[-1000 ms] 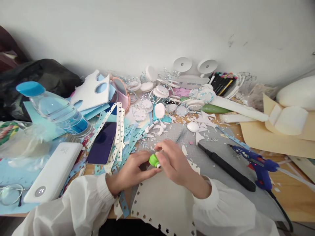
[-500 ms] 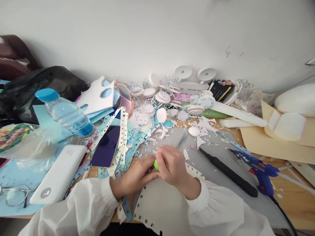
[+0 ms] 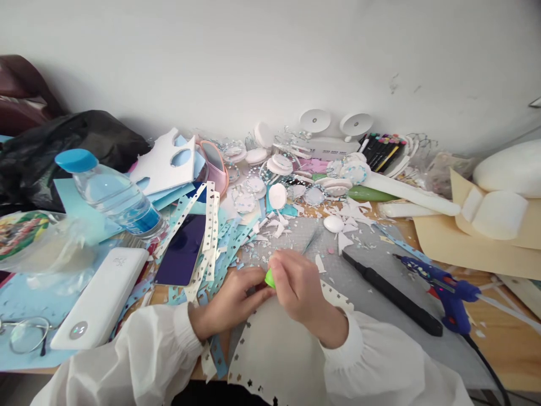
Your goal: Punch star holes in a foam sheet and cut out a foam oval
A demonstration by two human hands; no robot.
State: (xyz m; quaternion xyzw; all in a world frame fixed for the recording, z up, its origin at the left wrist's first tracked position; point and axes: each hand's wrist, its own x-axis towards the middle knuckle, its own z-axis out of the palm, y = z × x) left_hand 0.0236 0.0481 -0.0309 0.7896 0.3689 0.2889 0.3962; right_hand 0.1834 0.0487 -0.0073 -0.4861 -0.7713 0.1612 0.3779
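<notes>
above desk (image 3: 502, 338), green piece (image 3: 269, 278) between fingers (image 3: 254, 276)

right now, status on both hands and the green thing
Left hand, right hand: both gripping small green object. Object partly hidden. Cream sheet underneath.

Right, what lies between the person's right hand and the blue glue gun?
In the head view, from the right hand to the blue glue gun: the star-punched edge of the pale sheet, grey mat with white scraps, then the long black tool.
</notes>
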